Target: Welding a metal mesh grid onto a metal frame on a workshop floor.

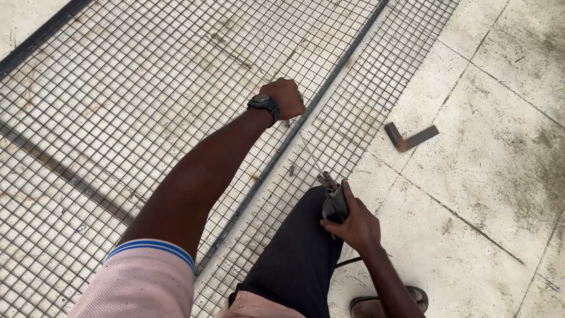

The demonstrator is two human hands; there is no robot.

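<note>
While left hand grips mesh panel, right hand (closed) holds electrode holder

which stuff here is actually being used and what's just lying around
In use:
- wire mesh panel, left hand pressing on it
- electrode holder with thin rod, gripped by right hand

Lying about:
- bent metal angle piece on the floor tiles
- small dark scrap on the mesh

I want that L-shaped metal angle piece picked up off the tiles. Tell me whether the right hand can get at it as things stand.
Probably not yet: the right hand has its grip full with a dark welding electrode holder. Otherwise the L-shaped metal angle piece lies in the open on the pale tiled floor, nothing covering it.
</note>
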